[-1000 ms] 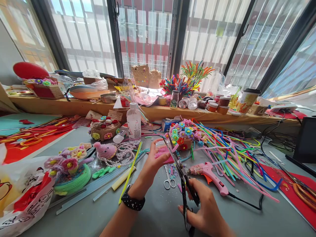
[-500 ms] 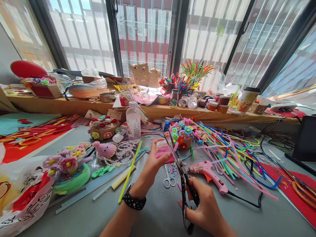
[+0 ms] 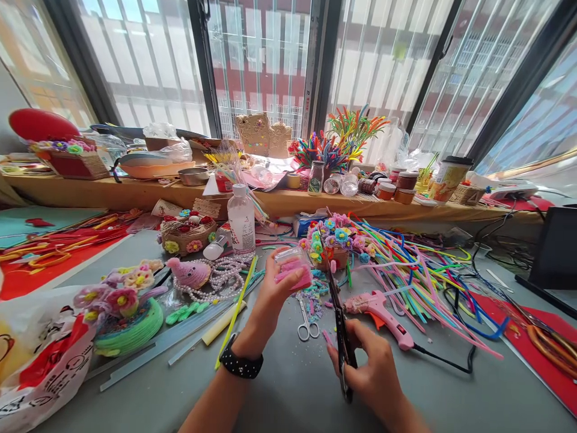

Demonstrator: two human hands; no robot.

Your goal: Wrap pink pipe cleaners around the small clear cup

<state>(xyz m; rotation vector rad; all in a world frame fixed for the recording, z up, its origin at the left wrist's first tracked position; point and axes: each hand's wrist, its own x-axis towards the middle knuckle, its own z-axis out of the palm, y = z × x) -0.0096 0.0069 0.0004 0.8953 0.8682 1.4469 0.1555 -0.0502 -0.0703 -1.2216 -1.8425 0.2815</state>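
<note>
Scissors (image 3: pixel 341 337) snap shut in our right hand (image 3: pixel 374 376) above the counter (image 3: pixel 279 385); our left hand (image 3: pixel 277 288) now lifts its pinched pink packet (image 3: pixel 294 269) clear, cut made.

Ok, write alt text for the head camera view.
A person's left hand holds up a small clear packet of pink material while the right hand grips closed black scissors over a grey craft table, beside a pink glue gun and colourful pipe cleaners.
</note>
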